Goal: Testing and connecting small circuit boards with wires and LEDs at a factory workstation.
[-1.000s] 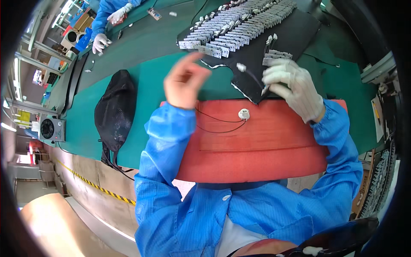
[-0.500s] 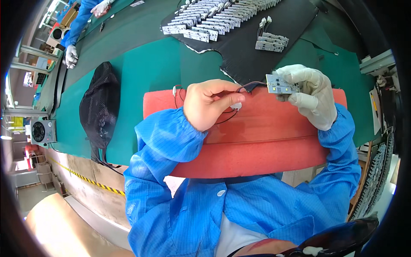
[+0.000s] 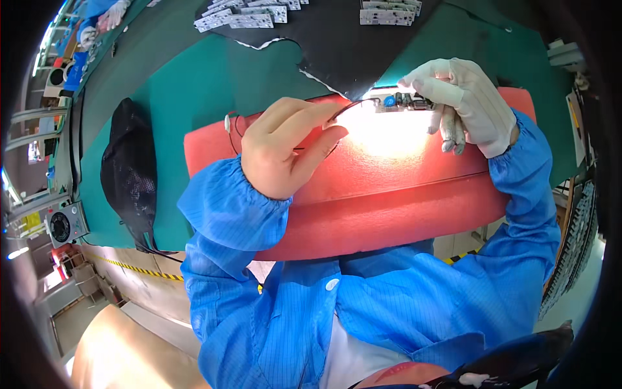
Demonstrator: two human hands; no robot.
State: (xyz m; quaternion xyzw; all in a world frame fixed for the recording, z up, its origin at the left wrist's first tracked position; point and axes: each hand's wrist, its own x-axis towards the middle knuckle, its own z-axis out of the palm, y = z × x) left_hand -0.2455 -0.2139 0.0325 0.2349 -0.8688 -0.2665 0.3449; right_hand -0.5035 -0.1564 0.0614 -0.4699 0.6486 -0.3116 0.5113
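My gloved right hand (image 3: 470,104) grips the right end of a small LED circuit board (image 3: 402,101). The board is tilted so that its edge and components, a round blue one among them, face me. Bright light falls from it onto the red padded cushion (image 3: 389,217) below. Bare, my left hand (image 3: 278,146) pinches a thin dark wire (image 3: 353,106) that runs to the board's left end; the fingers partly hide the wire's end. Just left of that hand, a small white connector (image 3: 227,122) on a thin lead lies at the cushion's edge.
Several circuit boards (image 3: 253,19) lie in rows on a black sheet at the back, with a smaller stack (image 3: 389,14) to their right. A black mesh cap (image 3: 129,168) rests on the green mat at left. Another person's gloved hand (image 3: 113,16) shows far left.
The board has turned from showing its flat LED face to showing its edge and components, and it now shines brightly onto the cushion. My left hand has shifted slightly left; the camera view has moved.
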